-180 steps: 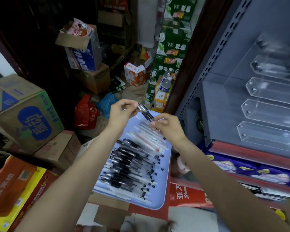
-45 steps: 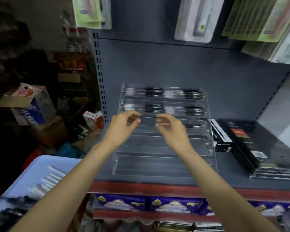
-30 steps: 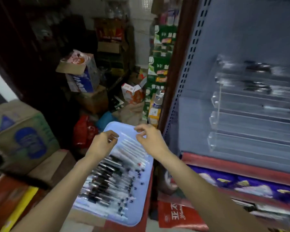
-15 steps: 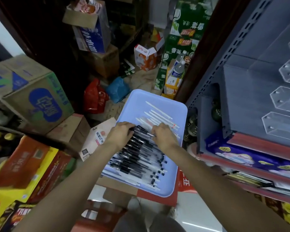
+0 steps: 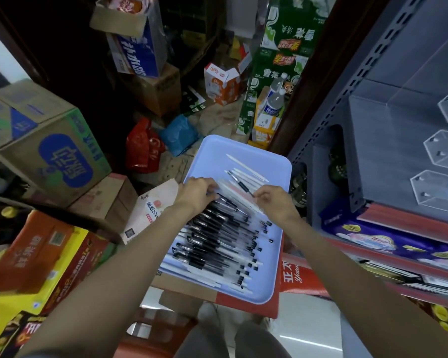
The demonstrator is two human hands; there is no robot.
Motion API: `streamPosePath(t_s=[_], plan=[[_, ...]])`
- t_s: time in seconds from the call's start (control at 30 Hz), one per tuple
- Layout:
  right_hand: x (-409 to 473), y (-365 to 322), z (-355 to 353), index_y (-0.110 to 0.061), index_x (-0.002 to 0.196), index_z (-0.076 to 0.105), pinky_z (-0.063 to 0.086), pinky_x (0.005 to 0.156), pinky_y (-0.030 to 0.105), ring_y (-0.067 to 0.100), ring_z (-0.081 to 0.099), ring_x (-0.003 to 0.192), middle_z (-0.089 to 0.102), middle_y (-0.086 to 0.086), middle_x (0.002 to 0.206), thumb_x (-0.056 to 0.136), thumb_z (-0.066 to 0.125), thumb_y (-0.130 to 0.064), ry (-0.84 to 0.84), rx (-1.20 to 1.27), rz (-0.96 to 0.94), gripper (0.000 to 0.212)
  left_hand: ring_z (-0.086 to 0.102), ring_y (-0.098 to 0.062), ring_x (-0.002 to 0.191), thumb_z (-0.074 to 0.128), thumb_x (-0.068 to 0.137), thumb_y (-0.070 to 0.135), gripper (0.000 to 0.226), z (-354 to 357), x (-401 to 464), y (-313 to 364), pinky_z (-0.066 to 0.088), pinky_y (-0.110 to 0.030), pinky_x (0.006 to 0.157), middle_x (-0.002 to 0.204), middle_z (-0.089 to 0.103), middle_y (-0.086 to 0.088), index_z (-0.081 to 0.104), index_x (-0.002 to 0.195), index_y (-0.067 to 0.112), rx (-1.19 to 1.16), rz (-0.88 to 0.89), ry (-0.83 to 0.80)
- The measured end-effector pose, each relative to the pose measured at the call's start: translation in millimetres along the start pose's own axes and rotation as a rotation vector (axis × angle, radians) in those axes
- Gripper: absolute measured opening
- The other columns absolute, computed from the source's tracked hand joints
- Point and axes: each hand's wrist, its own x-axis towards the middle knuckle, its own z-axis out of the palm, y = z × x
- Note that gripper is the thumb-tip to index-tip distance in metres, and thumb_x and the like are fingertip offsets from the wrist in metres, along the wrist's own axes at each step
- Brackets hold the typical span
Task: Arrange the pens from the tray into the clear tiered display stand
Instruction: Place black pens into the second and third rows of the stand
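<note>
Both hands shifted up tray [image 5: 274, 161]; left hand [image 5: 197, 193], right hand [image 5: 272, 200] fingers curled, pinching pens [image 5: 217, 236]

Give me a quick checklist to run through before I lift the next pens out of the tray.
1. Left hand on the black pens: ok, its fingers curl over their upper ends.
2. Right hand on pens: ok, its fingers pinch at the row.
3. Firm grip on a bundle: cannot tell, fingers hide the contact.
4. Tray stocked: ok, many pens remain.
5. Display stand within view: ok, its clear tiers show at the right.
6. Free tier space: cannot tell, only tier ends show.
</note>
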Motion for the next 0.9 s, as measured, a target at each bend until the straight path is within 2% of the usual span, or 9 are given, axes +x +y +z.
streamPosePath(t_s=[0.07,0.17,0.27,0.37,0.5,0.6,0.7,0.8,0.9], plan=[[0,4,-7,-0.004,0.108,0.065,0.045,0.073,0.020,0.022,0.059,0.090,0.066,0.013,0.106,0.093,0.057,-0.011,0.030,0.076,0.024,0.018,0.053,-0.018,0.109,0.066,0.085,0.031,0.018,0,5,6,0.037,-0.042,0.100,0.106,0.065,0.004,0.062,0.102,0.025,-0.003,-0.033,-0.049],[1,8,-10,-0.002,0.105,0.065,0.042,0.058,0.012,0.016,0.057,0.075,0.060,-0.001,0.079,0.092,0.058,-0.009,0.037,0.191,0.055,0.016,0.056,-0.021,0.103,0.072,0.080,0.030,0.017,-1,16,11,0.036,-0.044,0.103,0.091,0.059,0.008,0.056,0.082,0.027,-0.045,-0.096,-0.121],[2,13,-7,-0.002,0.100,0.065,0.043,0.063,0.021,0.013,0.055,0.065,0.056,-0.004,0.066,0.091,0.059,-0.008,0.045,0.231,0.058,0.013,0.058,-0.023,0.101,0.074,0.078,0.025,0.024,-3,23,12,0.035,-0.048,0.105,0.078,0.054,0.016,0.052,0.070,0.030,-0.073,-0.094,-0.179],[2,14,-6,-0.003,0.099,0.066,0.045,0.070,0.028,0.016,0.055,0.071,0.060,0.005,0.077,0.091,0.058,-0.009,0.045,0.248,0.063,0.012,0.060,-0.022,0.098,0.077,0.074,0.027,0.022,-4,24,7,0.034,-0.051,0.105,0.081,0.061,0.013,0.056,0.070,0.031,-0.114,-0.048,-0.192],[3,18,-4,-0.017,0.083,0.059,0.050,0.080,0.036,0.024,0.059,0.084,0.063,0.011,0.090,0.092,0.056,-0.010,0.031,0.286,0.085,0.012,0.063,-0.016,0.091,0.077,0.074,0.028,0.012,-3,20,5,0.045,-0.039,0.094,0.081,0.066,0.010,0.066,0.076,0.030,-0.181,0.004,-0.135],[2,23,0,-0.019,0.078,0.057,0.050,0.085,0.041,0.025,0.059,0.084,0.063,0.011,0.089,0.092,0.054,-0.007,0.006,0.294,0.136,0.019,0.062,-0.011,0.087,0.077,0.074,0.030,0.009,1,18,2,0.040,-0.042,0.101,0.078,0.068,0.012,0.069,0.080,0.028,-0.178,0.038,-0.067],[-1,27,5,-0.015,0.081,0.056,0.048,0.076,0.038,0.024,0.056,0.076,0.060,0.007,0.082,0.092,0.051,-0.002,-0.022,0.351,0.179,0.017,0.061,-0.005,0.083,0.076,0.074,0.033,0.010,4,15,-2,0.037,-0.042,0.102,0.077,0.067,0.016,0.070,0.080,0.028,-0.191,0.067,-0.017],[-1,31,7,-0.015,0.071,0.054,0.043,0.071,0.035,0.024,0.053,0.069,0.058,0.006,0.074,0.091,0.047,0.002,-0.020,0.386,0.195,0.028,0.059,-0.003,0.078,0.076,0.076,0.028,0.009,-2,11,6,0.044,-0.027,0.086,0.078,0.066,0.013,0.068,0.081,0.026,-0.339,0.117,0.012],[-2,26,3,-0.002,0.080,0.048,0.042,0.057,0.027,0.015,0.053,0.057,0.054,0.011,0.073,0.093,0.042,0.004,-0.040,0.478,0.228,0.016,0.058,-0.009,0.075,0.071,0.081,0.018,0.006,-12,6,19,0.045,-0.022,0.074,0.078,0.065,0.006,0.066,0.078,0.020,-0.565,0.166,0.005]])
